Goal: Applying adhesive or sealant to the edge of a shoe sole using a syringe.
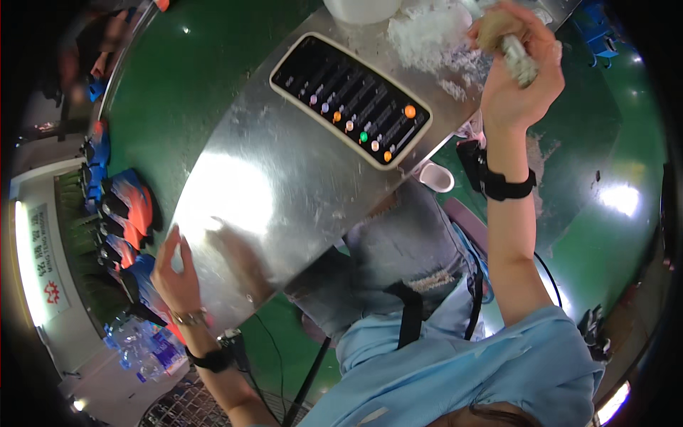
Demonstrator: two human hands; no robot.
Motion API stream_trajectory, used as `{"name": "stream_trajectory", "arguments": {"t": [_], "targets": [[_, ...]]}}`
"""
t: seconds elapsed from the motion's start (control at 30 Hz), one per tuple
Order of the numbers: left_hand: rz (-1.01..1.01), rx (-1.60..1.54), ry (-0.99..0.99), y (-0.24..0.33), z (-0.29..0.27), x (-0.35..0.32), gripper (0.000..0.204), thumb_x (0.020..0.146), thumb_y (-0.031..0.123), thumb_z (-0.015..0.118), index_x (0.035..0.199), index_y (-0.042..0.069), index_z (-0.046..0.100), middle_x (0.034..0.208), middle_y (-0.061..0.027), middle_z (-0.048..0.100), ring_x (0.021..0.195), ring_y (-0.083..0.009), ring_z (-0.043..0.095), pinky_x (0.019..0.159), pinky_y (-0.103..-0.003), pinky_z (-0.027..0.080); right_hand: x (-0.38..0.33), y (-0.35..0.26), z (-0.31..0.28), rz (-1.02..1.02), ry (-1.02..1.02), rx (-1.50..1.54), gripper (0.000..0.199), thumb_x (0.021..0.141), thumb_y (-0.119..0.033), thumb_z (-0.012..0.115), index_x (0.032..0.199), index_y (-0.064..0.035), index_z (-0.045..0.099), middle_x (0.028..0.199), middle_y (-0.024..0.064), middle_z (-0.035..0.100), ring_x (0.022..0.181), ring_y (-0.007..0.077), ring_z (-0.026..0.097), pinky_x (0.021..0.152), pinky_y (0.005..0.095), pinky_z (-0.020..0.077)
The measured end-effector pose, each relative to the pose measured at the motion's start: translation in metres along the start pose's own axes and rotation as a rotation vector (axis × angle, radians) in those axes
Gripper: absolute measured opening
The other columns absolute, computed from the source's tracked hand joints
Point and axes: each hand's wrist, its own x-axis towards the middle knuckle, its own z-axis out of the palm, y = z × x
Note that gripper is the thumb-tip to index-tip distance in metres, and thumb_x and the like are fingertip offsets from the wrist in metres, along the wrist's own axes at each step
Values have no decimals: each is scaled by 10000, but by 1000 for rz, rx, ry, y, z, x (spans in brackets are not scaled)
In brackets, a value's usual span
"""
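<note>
My right hand is raised over the far right of the metal table, palm turned up and fingers curled. It grips a tan, rounded piece, blurred, whose kind I cannot make out. A greyish-white wad lies against the palm. Next to this hand, a heap of white, flaky fluff spreads on the table. My left hand rests near the table's left edge, fingers loosely bent and apart from the thumb, with nothing visible in it. Between the hands lies a phone in a pale case, its screen lit.
The metal table reflects a bright lamp. A white tub stands at its far edge. A small white cup is by the near right edge. Clear plastic bottles and several orange-and-blue items are at the left, beyond the table.
</note>
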Motion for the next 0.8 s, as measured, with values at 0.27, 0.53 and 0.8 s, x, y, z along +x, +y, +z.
{"name": "stream_trajectory", "arguments": {"t": [0.27, 0.53, 0.8], "targets": [[-516, -1450, -133, 65, 79, 243, 443, 909, 292, 418, 1187, -52, 412, 1212, -160, 488, 1103, -268, 498, 892, -318, 433, -15, -2, -18, 200, -112, -309, 533, 933, -381, 218, 966, 37, 548, 956, 184, 518, 811, 228, 540, 658, 319, 450], [-238, -1653, -369, 136, 156, 402, 506, 868, 416, 470, 1151, -3, 442, 1162, -170, 511, 1075, -242, 515, 879, -328, 458, -12, -2, -26, 262, -330, -18, 463, 882, -372, 358, 862, -8, 645, 873, 145, 533, 701, 227, 564, 581, 323, 449], [-667, -1779, -346, 216, 154, 431, 654, 837, 537, 440, 1157, -34, 424, 1126, -182, 510, 1066, -283, 493, 883, -336, 424, -6, 14, -30, 191, -319, 55, 362, 878, -338, 363, 910, -67, 600, 902, 160, 527, 542, 179, 532, 455, 282, 363]]}}
